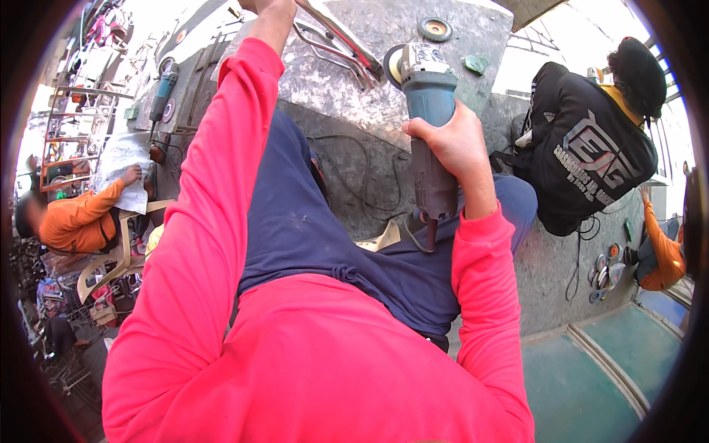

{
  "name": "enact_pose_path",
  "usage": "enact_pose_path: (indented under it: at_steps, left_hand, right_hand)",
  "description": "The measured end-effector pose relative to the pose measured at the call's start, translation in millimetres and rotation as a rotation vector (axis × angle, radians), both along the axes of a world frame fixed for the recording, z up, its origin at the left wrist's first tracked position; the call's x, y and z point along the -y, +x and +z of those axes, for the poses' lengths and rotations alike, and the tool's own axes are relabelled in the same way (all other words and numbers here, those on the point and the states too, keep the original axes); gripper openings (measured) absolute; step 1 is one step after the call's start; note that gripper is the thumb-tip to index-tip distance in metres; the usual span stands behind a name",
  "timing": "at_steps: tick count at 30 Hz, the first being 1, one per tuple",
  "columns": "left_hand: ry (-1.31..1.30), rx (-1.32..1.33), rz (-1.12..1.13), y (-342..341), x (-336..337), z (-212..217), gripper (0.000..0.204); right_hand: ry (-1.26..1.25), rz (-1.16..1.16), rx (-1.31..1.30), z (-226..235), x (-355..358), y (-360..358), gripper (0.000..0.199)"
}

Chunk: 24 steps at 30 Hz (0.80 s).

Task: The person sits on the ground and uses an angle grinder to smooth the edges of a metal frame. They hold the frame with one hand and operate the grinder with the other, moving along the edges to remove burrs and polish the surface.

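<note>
My right hand (452, 140) grips the body of a blue and grey angle grinder (428, 111), its disc pointing toward a bent metal frame (336, 40) on a grey slab (384, 66). My left hand (272, 9) reaches up to the frame's left end at the top edge of the picture, its fingers closed there; most of the hand is cut off. Both arms wear pink sleeves. The grinder's cord hangs down beside my knee.
A second grinder (162, 92) lies on the floor at upper left. A person in orange (74, 218) sits on a chair at left. A person in a black jacket (591, 148) crouches at right beside several discs (605, 269). A loose disc (435, 29) lies on the slab.
</note>
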State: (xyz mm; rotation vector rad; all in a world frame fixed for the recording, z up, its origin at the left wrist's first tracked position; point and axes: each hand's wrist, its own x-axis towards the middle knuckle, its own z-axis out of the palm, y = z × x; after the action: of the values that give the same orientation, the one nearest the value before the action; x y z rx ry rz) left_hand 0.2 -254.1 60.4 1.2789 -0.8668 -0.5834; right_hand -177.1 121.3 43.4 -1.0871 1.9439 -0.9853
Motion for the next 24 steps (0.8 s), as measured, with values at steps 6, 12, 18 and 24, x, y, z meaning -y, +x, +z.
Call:
enact_pose_path:
  at_steps: [6, 12, 18, 24]
  left_hand:
    - [-0.208, -0.376, -0.420, -6.6, -31.7, 6.1, 0.022]
    - [-0.131, -0.532, -0.829, -7.2, -75.3, 17.3, 0.030]
    - [-0.125, -0.410, -1.016, -7.7, -122.3, 23.8, 0.045]
    - [-0.101, -0.240, -1.176, 1.2, -141.5, 34.1, 0.049]
  right_hand:
    - [-0.018, -0.050, -0.048, -4.4, -3.6, -19.7, 0.066]
    - [0.053, -0.131, -0.065, -5.5, -12.0, -39.2, 0.063]
    - [0.074, -0.139, -0.071, -6.5, -13.5, -45.3, 0.057]
    - [0.093, -0.136, -0.071, -8.7, -8.1, -47.3, 0.055]
